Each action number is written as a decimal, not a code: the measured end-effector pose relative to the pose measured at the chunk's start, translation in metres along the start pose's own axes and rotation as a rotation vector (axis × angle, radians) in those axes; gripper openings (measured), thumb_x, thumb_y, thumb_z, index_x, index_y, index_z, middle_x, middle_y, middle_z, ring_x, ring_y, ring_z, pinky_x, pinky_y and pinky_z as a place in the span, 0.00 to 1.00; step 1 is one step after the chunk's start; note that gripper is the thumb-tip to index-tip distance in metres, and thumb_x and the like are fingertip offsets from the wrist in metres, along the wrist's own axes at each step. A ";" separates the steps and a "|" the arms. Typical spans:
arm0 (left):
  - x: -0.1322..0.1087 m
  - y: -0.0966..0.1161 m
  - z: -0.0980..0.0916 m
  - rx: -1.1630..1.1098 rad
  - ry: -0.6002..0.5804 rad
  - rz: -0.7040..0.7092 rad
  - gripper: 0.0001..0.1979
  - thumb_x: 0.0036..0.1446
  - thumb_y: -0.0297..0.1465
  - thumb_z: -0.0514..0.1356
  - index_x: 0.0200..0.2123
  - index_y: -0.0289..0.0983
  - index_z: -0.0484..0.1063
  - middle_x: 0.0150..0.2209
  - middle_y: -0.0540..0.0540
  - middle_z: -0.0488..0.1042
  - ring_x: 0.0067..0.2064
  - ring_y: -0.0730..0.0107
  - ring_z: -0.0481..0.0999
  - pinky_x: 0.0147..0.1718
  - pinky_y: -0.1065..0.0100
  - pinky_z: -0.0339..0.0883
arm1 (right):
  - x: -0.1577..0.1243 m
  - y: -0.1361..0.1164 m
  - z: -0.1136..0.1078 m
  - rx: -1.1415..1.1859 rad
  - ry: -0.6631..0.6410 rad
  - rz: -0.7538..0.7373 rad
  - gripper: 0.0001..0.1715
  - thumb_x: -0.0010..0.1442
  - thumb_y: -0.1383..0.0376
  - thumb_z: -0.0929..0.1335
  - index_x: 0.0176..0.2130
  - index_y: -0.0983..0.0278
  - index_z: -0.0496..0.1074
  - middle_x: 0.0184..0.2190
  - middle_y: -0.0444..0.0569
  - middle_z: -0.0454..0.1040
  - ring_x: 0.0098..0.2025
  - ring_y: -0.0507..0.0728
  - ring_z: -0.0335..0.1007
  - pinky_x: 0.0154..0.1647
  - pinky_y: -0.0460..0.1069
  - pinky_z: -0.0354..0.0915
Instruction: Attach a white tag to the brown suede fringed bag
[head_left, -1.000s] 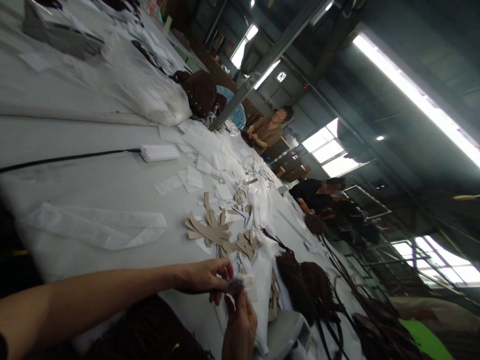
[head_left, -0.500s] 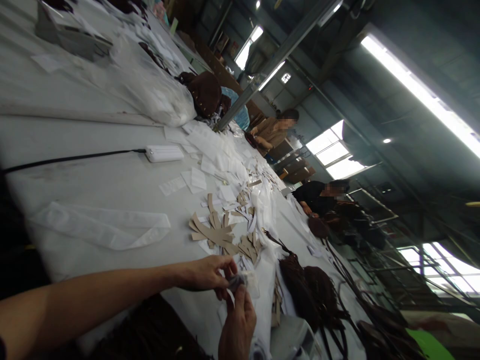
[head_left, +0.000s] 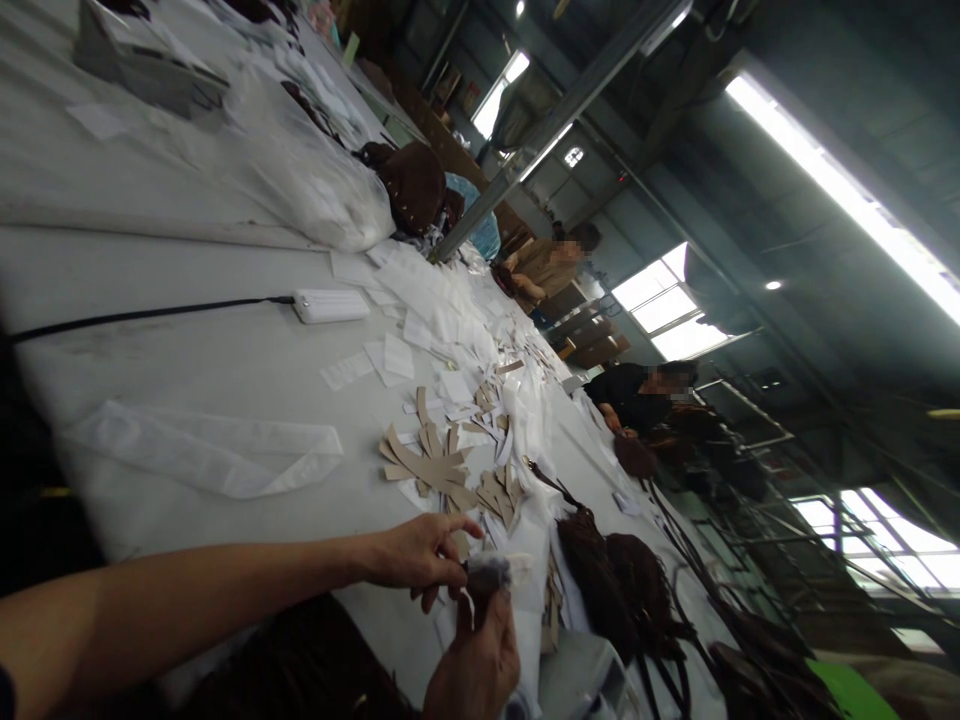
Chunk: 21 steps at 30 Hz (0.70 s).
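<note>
A small clear plastic packet (head_left: 491,572) with something greyish-blue inside is held up over the table, its whitish loose end pointing right. My right hand (head_left: 476,655) pinches the packet from below between thumb and fingers. From the left, my left hand (head_left: 427,555) has its thumb at the packet's dark near end, with the index finger stretched out above it. What exactly the packet contains is too blurred to tell. Dark brown fringed material (head_left: 300,665) lies below my left forearm.
Tan strips (head_left: 431,460) and white paper scraps lie beyond my hands. A white device (head_left: 330,306) with a black cord sits to the left, near a flat clear plastic strip (head_left: 217,450). Brown bags (head_left: 600,570) lie right. Two people work across the table, near a metal post (head_left: 510,180).
The packet has shifted slightly right and up with my right hand's fingers. My left index finger has straightened out and lifted away from the packet.
</note>
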<state>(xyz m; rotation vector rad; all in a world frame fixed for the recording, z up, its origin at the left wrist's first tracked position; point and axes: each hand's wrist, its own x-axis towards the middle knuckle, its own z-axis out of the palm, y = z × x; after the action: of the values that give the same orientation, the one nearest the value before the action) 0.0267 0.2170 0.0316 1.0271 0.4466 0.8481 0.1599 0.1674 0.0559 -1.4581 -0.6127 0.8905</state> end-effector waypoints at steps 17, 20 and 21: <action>0.002 0.002 0.005 0.097 0.331 0.100 0.09 0.61 0.37 0.51 0.32 0.38 0.61 0.20 0.54 0.70 0.12 0.78 0.62 0.09 0.77 0.51 | 0.001 0.015 -0.004 -0.666 -0.048 -0.195 0.34 0.52 0.37 0.64 0.37 0.62 0.77 0.35 0.50 0.80 0.43 0.62 0.73 0.45 0.52 0.62; 0.004 -0.004 0.004 0.162 0.440 0.135 0.08 0.62 0.36 0.50 0.32 0.39 0.59 0.20 0.55 0.68 0.13 0.78 0.63 0.11 0.77 0.52 | 0.002 0.018 -0.005 -0.615 -0.032 -0.118 0.37 0.48 0.37 0.67 0.41 0.63 0.76 0.36 0.52 0.80 0.42 0.62 0.74 0.45 0.52 0.64; 0.004 -0.006 0.004 0.177 0.449 0.142 0.07 0.62 0.36 0.50 0.33 0.40 0.59 0.20 0.55 0.68 0.13 0.77 0.64 0.11 0.77 0.53 | 0.003 0.019 -0.005 -0.604 -0.032 -0.104 0.37 0.47 0.37 0.68 0.41 0.64 0.76 0.35 0.52 0.80 0.42 0.63 0.74 0.44 0.52 0.65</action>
<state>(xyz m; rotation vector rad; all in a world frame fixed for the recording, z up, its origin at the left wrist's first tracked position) 0.0344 0.2166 0.0289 1.0378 0.8478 1.1894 0.1627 0.1654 0.0365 -1.9273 -1.0322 0.6737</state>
